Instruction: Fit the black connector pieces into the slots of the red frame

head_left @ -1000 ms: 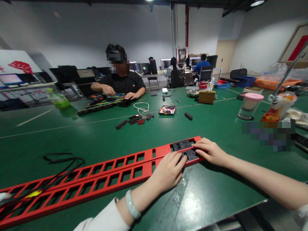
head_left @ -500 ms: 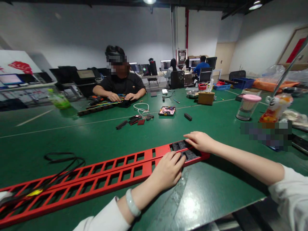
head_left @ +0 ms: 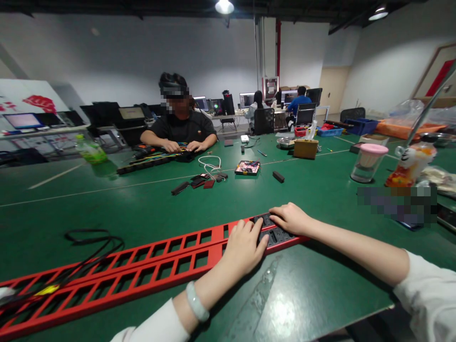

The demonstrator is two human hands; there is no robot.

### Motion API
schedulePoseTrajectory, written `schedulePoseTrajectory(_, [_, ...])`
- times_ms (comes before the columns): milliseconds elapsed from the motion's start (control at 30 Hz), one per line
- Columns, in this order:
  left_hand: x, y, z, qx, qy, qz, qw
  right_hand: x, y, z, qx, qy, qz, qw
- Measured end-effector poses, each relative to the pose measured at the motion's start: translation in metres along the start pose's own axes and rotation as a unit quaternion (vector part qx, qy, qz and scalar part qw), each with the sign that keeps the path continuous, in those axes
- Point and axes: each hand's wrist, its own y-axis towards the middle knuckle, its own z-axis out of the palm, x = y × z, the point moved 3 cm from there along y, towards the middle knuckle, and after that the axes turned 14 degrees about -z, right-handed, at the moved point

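Red frame point(head_left: 216, 233): looked stiff, probably light; near rail point(head_left: 142, 287) seemed best to hold.
Left hand point(head_left: 244, 248): spread over black blocks point(head_left: 276, 234).
Right hand point(head_left: 292, 219): fingers bent; pinching, I couldn't tell.

A ceiling lamp point(head_left: 224, 6) shines above a dim wall point(head_left: 107, 57), glare whitens the green table point(head_left: 320, 285), and edges look stretched.

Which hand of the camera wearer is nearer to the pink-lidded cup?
Right. The right hand is at the right end of the red frame, left of the cup; the left hand lies farther left along it.
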Motion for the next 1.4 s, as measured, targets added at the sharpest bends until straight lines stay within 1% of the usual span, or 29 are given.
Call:
schedulePoseTrajectory(133, [-0.002,0.018,0.001,0.041,-0.002,-0.014,0.999,-0.001,0.000,-0.002,0.001,0.032,0.018,0.999])
schedulePoseTrajectory(267, [0.001,0.038,0.004,0.096,0.007,-0.067,0.993,-0.002,0.002,-0.003,0.005,0.048,0.034,0.998])
schedulePoseTrajectory(433, [0.005,0.055,0.007,0.123,0.013,-0.095,0.988,-0.002,0.007,-0.001,0.008,0.032,0.044,0.999])
schedulePoseTrajectory(533, [0.007,0.060,0.009,0.124,0.010,-0.114,0.986,-0.002,0.008,0.000,0.016,0.021,0.056,0.998])
schedulePoseTrajectory(733, [0.009,0.063,0.012,0.105,-0.001,-0.140,0.985,-0.002,0.008,0.001,0.011,0.021,0.055,0.998])
schedulePoseTrajectory(900, [0.011,0.064,0.014,0.110,-0.008,-0.155,0.982,-0.001,0.008,0.000,0.023,0.022,0.068,0.997])
schedulePoseTrajectory(1200, [0.011,0.064,0.010,0.113,-0.020,-0.168,0.979,0.006,0.009,-0.007,0.049,0.024,0.097,0.994])
schedulePoseTrajectory(1300, [0.013,0.064,0.012,0.112,-0.020,-0.172,0.979,0.006,0.009,-0.007,0.050,0.024,0.098,0.994])
schedulePoseTrajectory(1400, [0.016,0.065,0.015,0.106,-0.025,-0.157,0.982,0.004,0.009,-0.006,0.045,0.024,0.095,0.994])
